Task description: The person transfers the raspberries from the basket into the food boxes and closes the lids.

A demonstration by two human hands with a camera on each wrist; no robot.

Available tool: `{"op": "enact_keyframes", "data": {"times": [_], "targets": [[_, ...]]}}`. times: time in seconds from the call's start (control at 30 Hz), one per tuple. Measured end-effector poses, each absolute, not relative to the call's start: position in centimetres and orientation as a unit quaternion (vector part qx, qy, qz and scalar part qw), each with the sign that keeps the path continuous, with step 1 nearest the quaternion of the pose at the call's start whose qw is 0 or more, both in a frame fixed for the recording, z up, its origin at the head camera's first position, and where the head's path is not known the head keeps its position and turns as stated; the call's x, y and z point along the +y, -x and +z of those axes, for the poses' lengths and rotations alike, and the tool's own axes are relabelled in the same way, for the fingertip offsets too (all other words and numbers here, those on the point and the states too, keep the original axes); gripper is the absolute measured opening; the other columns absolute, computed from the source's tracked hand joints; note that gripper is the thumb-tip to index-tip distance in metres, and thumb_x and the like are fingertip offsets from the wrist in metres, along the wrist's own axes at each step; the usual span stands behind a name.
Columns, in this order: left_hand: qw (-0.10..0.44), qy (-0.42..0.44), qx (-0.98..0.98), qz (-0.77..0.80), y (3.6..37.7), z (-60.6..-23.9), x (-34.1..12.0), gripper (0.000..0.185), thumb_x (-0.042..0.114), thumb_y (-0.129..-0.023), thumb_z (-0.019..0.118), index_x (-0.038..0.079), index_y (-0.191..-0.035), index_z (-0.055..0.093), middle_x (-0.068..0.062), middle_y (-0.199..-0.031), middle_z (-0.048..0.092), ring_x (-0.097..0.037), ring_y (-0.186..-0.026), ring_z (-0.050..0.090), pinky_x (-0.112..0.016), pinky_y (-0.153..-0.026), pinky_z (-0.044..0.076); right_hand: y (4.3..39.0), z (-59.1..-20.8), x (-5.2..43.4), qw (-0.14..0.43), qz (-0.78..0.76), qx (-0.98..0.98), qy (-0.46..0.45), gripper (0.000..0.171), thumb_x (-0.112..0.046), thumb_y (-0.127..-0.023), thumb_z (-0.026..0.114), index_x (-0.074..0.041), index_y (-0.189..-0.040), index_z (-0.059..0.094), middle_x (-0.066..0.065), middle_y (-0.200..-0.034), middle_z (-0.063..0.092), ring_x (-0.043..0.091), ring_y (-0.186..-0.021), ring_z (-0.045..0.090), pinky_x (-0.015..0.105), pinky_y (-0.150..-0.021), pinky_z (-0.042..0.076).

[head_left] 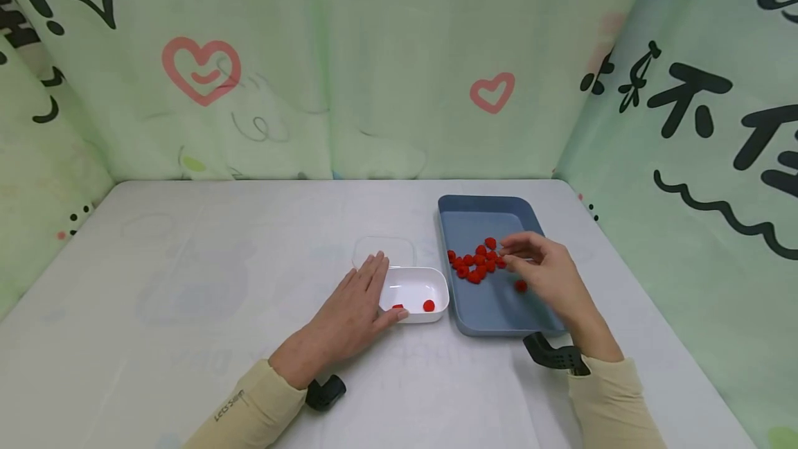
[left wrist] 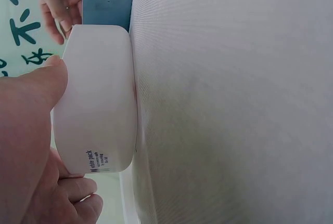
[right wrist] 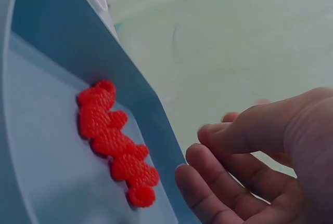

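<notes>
Two hands work over a white desk walled in by pale green printed cloth. The left hand lies flat, fingers straight, against the left side of a small white rounded-rectangle plastic box near the middle of the desk; in the left wrist view the thumb and curled lower fingers rest against the box's wall. Inside the box lie two red berry-like pieces, at its near edge. Just behind the box, touching or nearly touching its far rim, lies a clear plastic lid, flat on the desk.

Right beside the box stands a blue-grey rectangular plastic tray, set toward the right edge of the desk. A cluster of small red knobbly raspberry-like pieces sits in the tray's middle, close to its left wall, and one stray red piece lies apart, nearer the front. The right hand hovers over the tray just right of the cluster, fingers loosely bent and parted, holding nothing that shows; the right wrist view shows its fingertips clear of the cluster.
</notes>
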State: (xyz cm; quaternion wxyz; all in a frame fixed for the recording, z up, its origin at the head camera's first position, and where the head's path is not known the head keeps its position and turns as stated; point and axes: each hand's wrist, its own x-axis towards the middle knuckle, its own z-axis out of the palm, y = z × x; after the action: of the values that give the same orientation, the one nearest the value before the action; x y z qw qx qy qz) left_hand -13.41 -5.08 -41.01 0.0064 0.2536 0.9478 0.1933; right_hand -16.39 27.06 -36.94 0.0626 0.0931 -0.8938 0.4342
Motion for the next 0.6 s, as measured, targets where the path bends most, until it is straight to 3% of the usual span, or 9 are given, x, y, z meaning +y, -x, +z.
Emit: {"op": "enact_keyframes", "data": {"times": [0.27, 0.5, 0.6], "targets": [[0.009, -0.253, 0.949, 0.191, 13.4, -41.0, -5.0, 0.085, 0.053, -0.099, 0.052, -0.003, -0.155, 0.021, -0.017, -0.164, 0.023, -0.031, -0.153, 0.021, -0.050, -0.123, 0.023, 16.3, -36.9, 28.4, 0.045, 0.407, -0.910, -0.057, 0.027, -0.010, -0.097, 0.062, 0.000, -0.121, 0.063, 0.018, -0.113, 0.069, 0.007, -0.091, 0.065, 0.013, -0.075, 0.053], [0.004, -0.253, 0.948, 0.193, 13.4, -41.0, -5.0, 0.084, 0.052, -0.099, 0.052, -0.003, -0.155, 0.023, -0.017, -0.163, 0.024, -0.032, -0.153, 0.022, -0.051, -0.123, 0.023, 16.4, -37.1, 29.0, 0.021, 0.372, -0.927, -0.042, 0.026, -0.003, -0.096, 0.059, 0.003, -0.121, 0.062, 0.021, -0.114, 0.069, 0.028, -0.100, 0.067, 0.012, -0.075, 0.050], [0.003, -0.253, 0.948, 0.193, 13.4, -41.0, -5.0, 0.084, 0.052, -0.099, 0.051, -0.003, -0.155, 0.023, -0.017, -0.163, 0.024, -0.032, -0.153, 0.022, -0.051, -0.123, 0.023, 16.3, -37.1, 29.0, 0.015, 0.344, -0.938, -0.036, 0.025, -0.001, -0.094, 0.058, 0.003, -0.119, 0.063, 0.021, -0.111, 0.069, 0.030, -0.098, 0.066, 0.020, -0.078, 0.053]]}}
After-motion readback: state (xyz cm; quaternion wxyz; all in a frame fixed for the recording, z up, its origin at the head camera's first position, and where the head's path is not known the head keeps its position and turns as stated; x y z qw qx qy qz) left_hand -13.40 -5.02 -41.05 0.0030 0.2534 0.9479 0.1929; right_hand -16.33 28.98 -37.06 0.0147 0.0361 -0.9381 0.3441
